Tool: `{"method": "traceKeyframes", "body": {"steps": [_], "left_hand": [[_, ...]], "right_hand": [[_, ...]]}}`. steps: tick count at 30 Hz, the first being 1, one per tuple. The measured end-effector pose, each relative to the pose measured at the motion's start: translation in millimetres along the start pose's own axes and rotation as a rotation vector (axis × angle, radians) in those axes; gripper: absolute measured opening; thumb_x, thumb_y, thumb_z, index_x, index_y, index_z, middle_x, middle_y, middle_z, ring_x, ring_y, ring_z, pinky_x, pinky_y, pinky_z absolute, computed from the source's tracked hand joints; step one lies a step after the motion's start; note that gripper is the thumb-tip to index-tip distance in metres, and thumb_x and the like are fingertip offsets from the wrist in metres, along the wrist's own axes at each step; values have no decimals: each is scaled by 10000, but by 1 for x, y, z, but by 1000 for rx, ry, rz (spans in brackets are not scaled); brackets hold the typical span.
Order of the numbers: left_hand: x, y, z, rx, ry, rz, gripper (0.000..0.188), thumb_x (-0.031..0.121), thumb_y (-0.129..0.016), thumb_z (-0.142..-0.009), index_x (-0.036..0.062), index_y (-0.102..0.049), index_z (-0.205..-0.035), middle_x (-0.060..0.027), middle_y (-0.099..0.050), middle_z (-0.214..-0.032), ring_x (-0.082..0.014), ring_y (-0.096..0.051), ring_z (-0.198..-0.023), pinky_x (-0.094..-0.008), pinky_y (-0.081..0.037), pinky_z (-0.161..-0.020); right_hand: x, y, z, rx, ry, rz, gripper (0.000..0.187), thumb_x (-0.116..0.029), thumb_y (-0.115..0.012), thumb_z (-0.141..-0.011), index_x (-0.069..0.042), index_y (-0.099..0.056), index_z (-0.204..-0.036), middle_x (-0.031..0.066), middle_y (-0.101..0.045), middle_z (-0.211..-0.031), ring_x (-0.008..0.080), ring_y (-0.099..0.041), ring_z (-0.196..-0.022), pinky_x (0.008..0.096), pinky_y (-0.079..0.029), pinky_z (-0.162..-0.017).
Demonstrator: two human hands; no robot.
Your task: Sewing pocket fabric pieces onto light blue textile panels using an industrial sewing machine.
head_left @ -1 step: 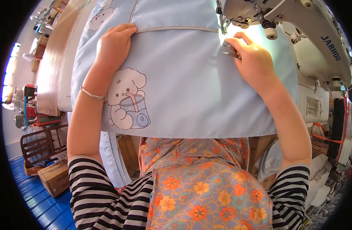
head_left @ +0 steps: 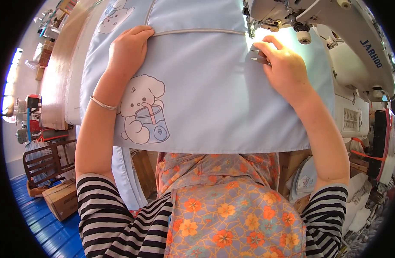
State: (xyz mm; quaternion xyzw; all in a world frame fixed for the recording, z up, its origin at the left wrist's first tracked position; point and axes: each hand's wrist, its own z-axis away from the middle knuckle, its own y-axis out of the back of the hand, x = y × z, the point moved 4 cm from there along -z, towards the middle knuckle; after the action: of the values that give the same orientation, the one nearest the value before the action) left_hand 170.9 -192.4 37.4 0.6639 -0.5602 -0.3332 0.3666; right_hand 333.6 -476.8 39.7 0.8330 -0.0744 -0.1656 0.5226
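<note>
Light blue fabric (head_left: 206,94) lies spread in front of me, printed with a white puppy holding a drink. A thin pale piping seam (head_left: 197,31) crosses its far part and runs up to the sewing machine's needle and presser foot (head_left: 250,32). My left hand (head_left: 130,49) rests on the fabric, its fingers closed together on the piping at a corner. Close to the needle, my right hand (head_left: 285,66) presses thumb and forefinger together at the cloth. Tucked in that same hand are small metal thread snips (head_left: 259,56), blades pointing left; their handle is hidden.
The sewing machine head (head_left: 348,47) overhangs the far right, its lamp lighting the cloth. A wooden rack (head_left: 49,161) and a cardboard box (head_left: 61,199) stand on the blue floor at left. More blue fabric (head_left: 128,178) hangs below the table; printed cut pieces (head_left: 305,180) sit at right.
The fabric has slid very slightly away from me, its near edge and the puppy print shifting a little. Both hands stay in nearly the same places.
</note>
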Motion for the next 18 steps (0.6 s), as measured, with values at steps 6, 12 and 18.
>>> {"method": "traceKeyframes", "body": {"steps": [6, 12, 18], "left_hand": [[-10, 2, 6, -45, 75, 167, 237, 57, -570, -865, 74, -680, -1075, -41, -666, -1142, -285, -620, -1026, -365, -512, -879], [-26, 26, 34, -115, 257, 230, 332, 110, -570, -884, 11, -597, -1200, -137, -611, -1233, -331, -594, -1072, -394, -475, -937], [-13, 26, 30, -81, 296, 116, 287, 212, -569, -899, 53, -641, -1126, -143, -630, -1128, -315, -577, -1081, -404, -480, -907]], "right_hand": [[-1, -2, 0, 16, 23, 8, 325, 52, -596, -746, -58, -626, -1050, 46, -616, -1012, 250, -638, -734, 354, -510, -663], [-17, 19, 11, 5, 38, -199, 334, 48, -562, -818, -45, -618, -1134, 108, -633, -1028, 244, -657, -805, 325, -517, -719], [-81, 5, -36, -156, 66, -280, 339, -84, -590, -891, -50, -590, -1229, 160, -685, -989, 268, -673, -885, 329, -509, -800]]}}
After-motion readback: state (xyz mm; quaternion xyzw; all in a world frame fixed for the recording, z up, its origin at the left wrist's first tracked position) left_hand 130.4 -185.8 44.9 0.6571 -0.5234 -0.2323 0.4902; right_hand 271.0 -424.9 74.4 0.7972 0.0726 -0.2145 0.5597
